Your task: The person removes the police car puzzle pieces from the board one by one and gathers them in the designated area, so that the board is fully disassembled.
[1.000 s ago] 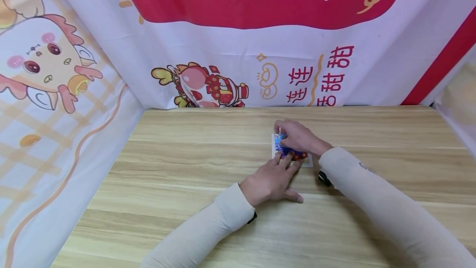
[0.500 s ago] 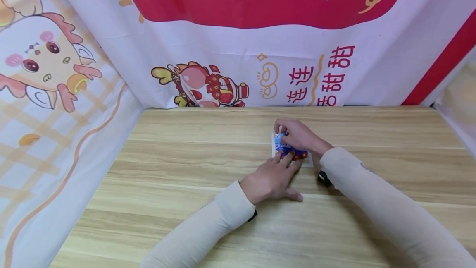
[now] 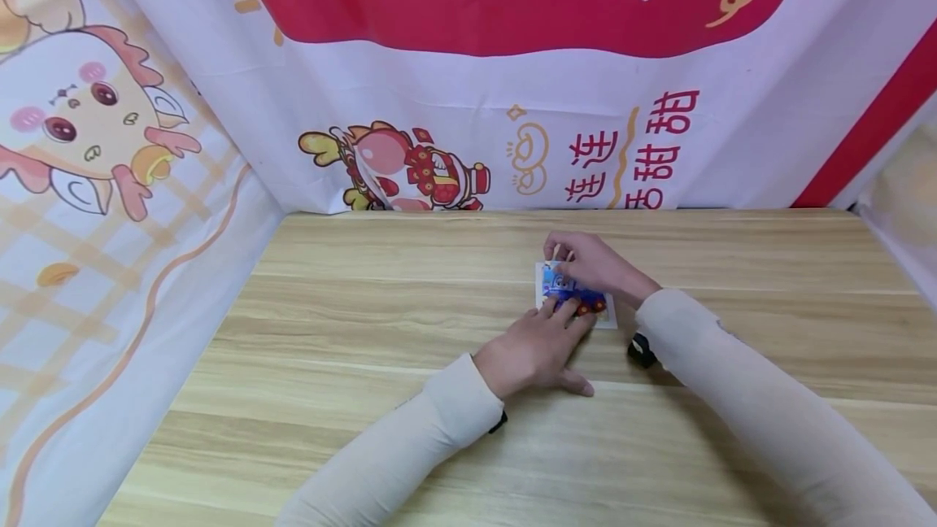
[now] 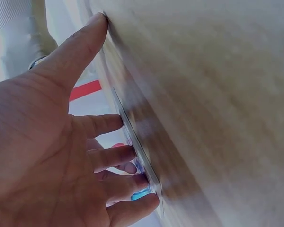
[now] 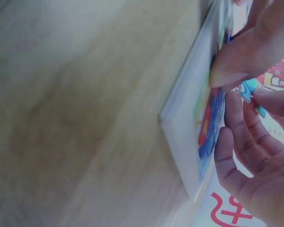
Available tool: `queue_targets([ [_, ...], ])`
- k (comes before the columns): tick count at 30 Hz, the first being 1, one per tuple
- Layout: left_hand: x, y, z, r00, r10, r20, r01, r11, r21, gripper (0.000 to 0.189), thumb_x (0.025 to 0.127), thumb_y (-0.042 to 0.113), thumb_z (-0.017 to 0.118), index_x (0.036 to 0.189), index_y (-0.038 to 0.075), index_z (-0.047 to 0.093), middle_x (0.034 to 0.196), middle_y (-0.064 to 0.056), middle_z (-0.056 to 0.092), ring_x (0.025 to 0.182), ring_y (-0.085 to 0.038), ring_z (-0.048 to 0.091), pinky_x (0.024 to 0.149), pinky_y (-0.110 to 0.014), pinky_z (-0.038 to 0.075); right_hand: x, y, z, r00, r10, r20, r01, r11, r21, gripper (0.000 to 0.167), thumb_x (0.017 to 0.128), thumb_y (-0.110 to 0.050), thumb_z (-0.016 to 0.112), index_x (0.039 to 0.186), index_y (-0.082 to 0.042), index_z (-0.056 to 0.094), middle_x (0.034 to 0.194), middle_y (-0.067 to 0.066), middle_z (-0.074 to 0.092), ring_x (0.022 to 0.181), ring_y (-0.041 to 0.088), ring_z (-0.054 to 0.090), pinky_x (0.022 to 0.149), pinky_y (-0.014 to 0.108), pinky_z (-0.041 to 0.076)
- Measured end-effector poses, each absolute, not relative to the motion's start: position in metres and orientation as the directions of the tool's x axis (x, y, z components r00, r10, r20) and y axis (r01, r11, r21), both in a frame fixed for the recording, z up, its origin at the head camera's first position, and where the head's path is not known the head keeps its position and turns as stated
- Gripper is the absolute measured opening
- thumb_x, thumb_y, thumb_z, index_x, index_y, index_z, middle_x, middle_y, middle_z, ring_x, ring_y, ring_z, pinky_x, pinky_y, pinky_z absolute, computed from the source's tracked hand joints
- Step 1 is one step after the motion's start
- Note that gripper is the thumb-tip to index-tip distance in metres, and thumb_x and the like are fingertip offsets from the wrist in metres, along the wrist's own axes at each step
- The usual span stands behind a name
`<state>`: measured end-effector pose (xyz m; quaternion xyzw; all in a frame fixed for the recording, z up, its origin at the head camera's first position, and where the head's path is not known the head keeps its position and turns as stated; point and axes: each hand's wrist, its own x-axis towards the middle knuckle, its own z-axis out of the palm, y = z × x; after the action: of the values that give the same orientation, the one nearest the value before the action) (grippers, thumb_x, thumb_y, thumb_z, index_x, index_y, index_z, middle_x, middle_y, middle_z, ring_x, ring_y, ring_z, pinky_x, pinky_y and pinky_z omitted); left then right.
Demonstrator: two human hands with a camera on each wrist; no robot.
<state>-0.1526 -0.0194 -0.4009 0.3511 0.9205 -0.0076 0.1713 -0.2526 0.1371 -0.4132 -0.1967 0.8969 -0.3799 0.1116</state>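
A small flat jigsaw puzzle [image 3: 538, 287] with a white border and a blue cartoon vehicle picture lies on the wooden table. My left hand [image 3: 525, 354] rests its spread fingertips on the near side of the picture, thumb out on the tabletop. In the left wrist view, those fingers [image 4: 116, 158] reach the puzzle's edge fairly straight. Over the far left corner, my right hand [image 3: 596, 265] has its thumb and fingers bent together. The right wrist view shows it pinching a small light-blue puzzle piece [image 5: 248, 89], partly hidden by the fingers, just off the picture.
The wooden tabletop [image 3: 366, 307] extends around the puzzle on every side. A white and red printed cloth [image 3: 454, 88] hangs along the table's far edge, and another patterned cloth [image 3: 183, 267] covers the left side. A black strap [image 3: 641, 350] shows under the right cuff.
My right hand has shifted slightly away and to the right, uncovering more of the blue picture. My left hand stays pressed in nearly the same place.
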Motion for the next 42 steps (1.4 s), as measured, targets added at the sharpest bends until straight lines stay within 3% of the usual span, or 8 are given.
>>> queue_targets([
  [11,-0.154,-0.018,-0.398,-0.695,0.619,-0.366,0.620,0.774,0.131,0.098,0.089,0.069,0.070,0.166,0.024,0.030,0.176,-0.006,0.021,0.161,-0.036,0.024,0.127,-0.048,0.034,-0.254,0.168,-0.399,-0.925,-0.364,-0.108,-0.157,0.624,-0.765,0.013,0.104,-0.005,0.058,0.114,-0.007,0.066,0.110,0.018,0.068,0.091,0.028,0.072,0.083,0.040,0.056],
  [19,-0.153,-0.018,-0.398,-0.697,0.606,-0.383,0.601,0.785,0.150,0.095,0.091,0.067,0.069,0.167,0.025,0.030,0.177,-0.004,0.018,0.162,-0.035,0.021,0.128,-0.048,0.032,-0.258,0.202,-0.398,-0.953,-0.263,-0.153,-0.067,0.672,-0.738,0.018,0.103,-0.009,0.060,0.118,-0.006,0.069,0.118,0.018,0.066,0.101,0.029,0.066,0.081,0.034,0.055],
  [26,-0.152,-0.018,-0.400,-0.696,0.607,-0.383,0.608,0.782,0.137,0.095,0.092,0.066,0.069,0.167,0.025,0.028,0.177,-0.001,0.018,0.162,-0.034,0.021,0.128,-0.047,0.031,-0.263,0.234,-0.402,-0.951,-0.207,-0.231,0.055,0.619,-0.784,0.023,0.104,-0.006,0.059,0.125,0.003,0.064,0.113,0.019,0.064,0.091,0.023,0.071,0.083,0.033,0.062],
  [32,-0.152,-0.019,-0.402,-0.696,0.608,-0.382,0.608,0.782,0.138,0.094,0.093,0.065,0.068,0.167,0.025,0.027,0.177,0.000,0.018,0.163,-0.035,0.020,0.128,-0.047,0.031,-0.270,0.254,-0.409,-0.941,-0.174,-0.290,0.129,0.607,-0.784,0.027,0.105,-0.006,0.058,0.129,0.006,0.062,0.109,0.015,0.068,0.085,0.017,0.071,0.077,0.028,0.060],
  [42,-0.152,-0.018,-0.399,-0.695,0.617,-0.369,0.615,0.776,0.140,0.087,0.096,0.062,0.066,0.166,0.023,0.031,0.176,-0.001,0.021,0.163,-0.035,0.020,0.130,-0.047,0.027,-0.280,0.272,-0.414,-0.921,-0.138,-0.363,0.203,0.626,-0.753,0.032,0.107,-0.011,0.055,0.133,0.008,0.061,0.099,0.009,0.074,0.078,0.014,0.071,0.069,0.029,0.055],
])
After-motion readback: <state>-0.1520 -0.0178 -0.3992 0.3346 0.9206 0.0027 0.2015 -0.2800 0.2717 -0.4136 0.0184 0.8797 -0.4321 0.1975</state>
